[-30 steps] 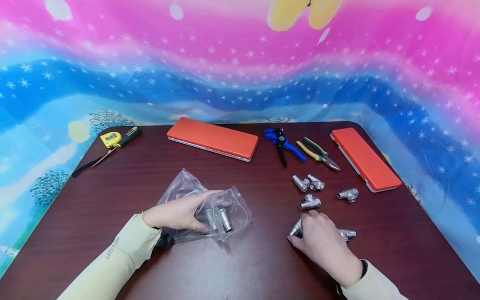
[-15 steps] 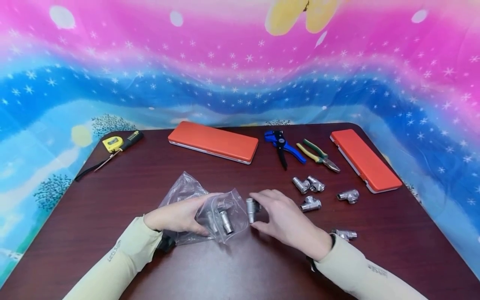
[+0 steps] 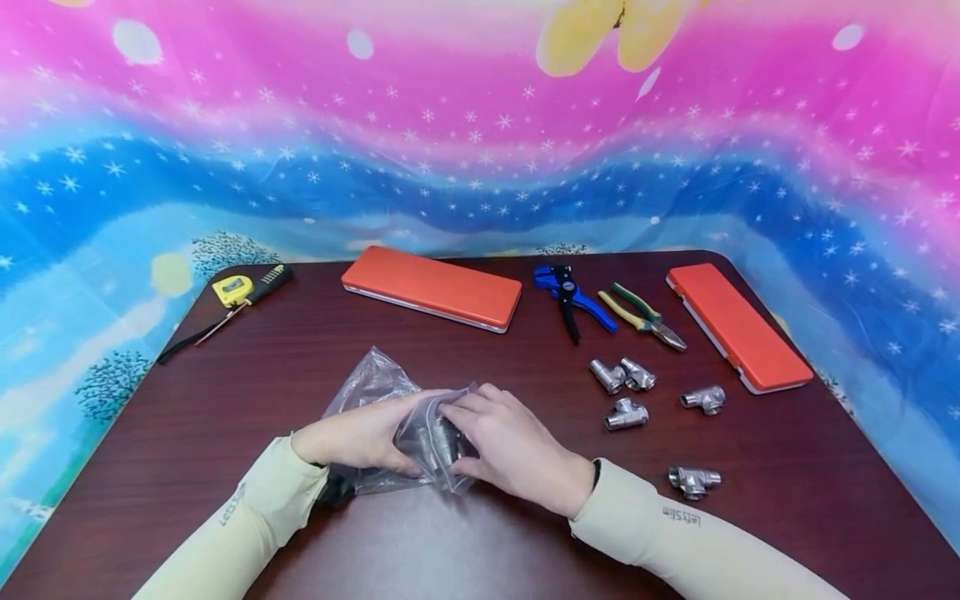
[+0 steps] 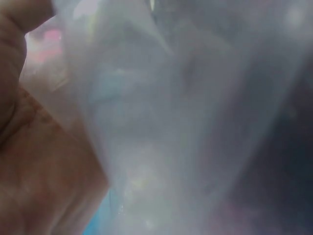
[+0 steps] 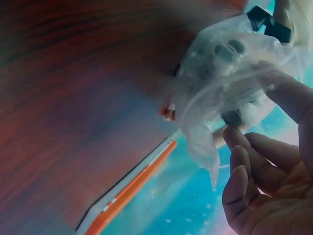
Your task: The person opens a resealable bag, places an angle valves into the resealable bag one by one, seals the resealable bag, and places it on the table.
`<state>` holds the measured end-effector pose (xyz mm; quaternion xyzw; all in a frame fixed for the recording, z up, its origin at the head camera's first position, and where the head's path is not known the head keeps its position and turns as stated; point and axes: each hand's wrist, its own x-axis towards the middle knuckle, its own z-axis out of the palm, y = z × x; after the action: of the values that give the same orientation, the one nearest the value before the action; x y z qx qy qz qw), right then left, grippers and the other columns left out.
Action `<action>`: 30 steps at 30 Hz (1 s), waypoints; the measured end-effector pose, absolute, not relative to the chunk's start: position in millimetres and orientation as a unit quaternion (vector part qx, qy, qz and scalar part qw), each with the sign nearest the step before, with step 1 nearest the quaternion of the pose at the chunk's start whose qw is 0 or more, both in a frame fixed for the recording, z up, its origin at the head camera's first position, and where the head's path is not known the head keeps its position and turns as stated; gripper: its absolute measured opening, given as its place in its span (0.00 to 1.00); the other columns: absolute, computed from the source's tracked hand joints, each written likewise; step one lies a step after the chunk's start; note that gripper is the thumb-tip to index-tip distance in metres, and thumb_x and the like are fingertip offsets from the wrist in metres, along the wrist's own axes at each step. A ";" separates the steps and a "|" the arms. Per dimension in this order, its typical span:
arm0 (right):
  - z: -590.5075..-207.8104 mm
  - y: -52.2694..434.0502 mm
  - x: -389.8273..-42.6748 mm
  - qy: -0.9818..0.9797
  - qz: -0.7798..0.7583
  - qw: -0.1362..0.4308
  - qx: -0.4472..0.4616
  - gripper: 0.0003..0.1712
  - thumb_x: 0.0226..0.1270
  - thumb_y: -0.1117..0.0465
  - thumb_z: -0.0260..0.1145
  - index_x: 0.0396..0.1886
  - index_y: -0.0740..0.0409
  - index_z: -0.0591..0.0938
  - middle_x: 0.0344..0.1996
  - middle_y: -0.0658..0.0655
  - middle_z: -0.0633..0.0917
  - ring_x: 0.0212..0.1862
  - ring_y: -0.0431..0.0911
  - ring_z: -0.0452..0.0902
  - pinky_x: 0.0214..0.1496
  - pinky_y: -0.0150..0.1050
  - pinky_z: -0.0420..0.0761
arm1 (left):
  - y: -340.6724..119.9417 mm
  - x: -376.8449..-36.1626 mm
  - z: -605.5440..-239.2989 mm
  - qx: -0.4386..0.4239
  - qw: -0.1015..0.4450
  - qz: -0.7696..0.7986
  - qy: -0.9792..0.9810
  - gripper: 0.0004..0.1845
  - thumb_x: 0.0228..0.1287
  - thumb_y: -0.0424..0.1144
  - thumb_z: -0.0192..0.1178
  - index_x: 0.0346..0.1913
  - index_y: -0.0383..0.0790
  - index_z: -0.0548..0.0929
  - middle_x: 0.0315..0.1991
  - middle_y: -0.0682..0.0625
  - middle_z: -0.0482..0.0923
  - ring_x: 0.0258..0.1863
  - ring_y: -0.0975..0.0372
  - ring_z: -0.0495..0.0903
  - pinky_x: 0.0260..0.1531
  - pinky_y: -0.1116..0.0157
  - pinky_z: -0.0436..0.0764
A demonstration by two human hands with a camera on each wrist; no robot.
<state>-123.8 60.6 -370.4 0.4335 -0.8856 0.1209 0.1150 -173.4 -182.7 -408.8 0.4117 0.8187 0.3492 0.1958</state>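
"From your distant seat, what do the hands hold now?"

"I have the left hand (image 3: 360, 435) curled around the clear plastic bag (image 3: 372, 375) near its mouth, thumb on one side and fingers on the other. The right hand (image 3: 517, 446) is at this same mouth, only partly spread, with thumb and fingers bent about a metal pipe piece (image 5: 232, 118). How firm this pinch is, I cannot tell, nor how deep the piece sits in the bag."

"And the others?"

"Another piece (image 5: 229, 50) shows through the plastic. Five loose pieces lie on the tabletop (image 3: 262, 400), to the right of the bag; the nearest loose piece (image 3: 694, 481) lies apart from the other four."

"How do you think they will handle?"

"I judge the metal hard, stiff and rather heavy for its size, not fragile. Its shiny, rounded surface may slip, so I would pinch across the thick body, where the branch stops it from rolling, and not at the narrow end."

"And the bag?"

"Very light and soft, I believe; it folds easily and a metal edge could catch in it. I would take it just below the rim, so the mouth does not collapse on the fingers."
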 end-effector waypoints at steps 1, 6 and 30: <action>-370.2 61.1 -123.1 -0.886 0.120 0.114 0.433 0.38 0.51 0.45 0.79 0.59 0.60 0.82 0.51 0.54 0.84 0.48 0.46 0.75 0.56 0.40 0.73 | -182.3 -173.2 -408.6 0.410 0.197 0.348 0.820 0.55 0.46 0.35 0.78 0.77 0.43 0.57 0.72 0.53 0.63 0.68 0.61 0.64 0.67 0.59 0.64; -363.8 77.6 -120.2 -0.889 0.136 0.121 0.419 0.32 0.54 0.47 0.77 0.56 0.59 0.84 0.48 0.52 0.85 0.44 0.45 0.74 0.50 0.40 0.74 | -180.8 -171.5 -408.2 0.404 0.200 0.348 0.822 0.56 0.47 0.33 0.78 0.77 0.45 0.56 0.70 0.53 0.65 0.66 0.61 0.66 0.64 0.57 0.67; -346.6 237.5 -224.0 -0.928 0.033 -0.130 0.348 0.32 0.58 0.58 0.76 0.64 0.55 0.79 0.60 0.57 0.79 0.63 0.57 0.69 0.57 0.54 0.76 | -181.4 -169.2 -409.7 0.395 0.185 0.325 0.839 0.56 0.46 0.34 0.78 0.77 0.51 0.57 0.70 0.52 0.66 0.66 0.60 0.67 0.62 0.56 0.70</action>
<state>-224.0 237.5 -346.6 0.3479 -0.9278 0.0331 -0.1304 -169.2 -181.4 -409.7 0.3950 0.8390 0.3252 0.1852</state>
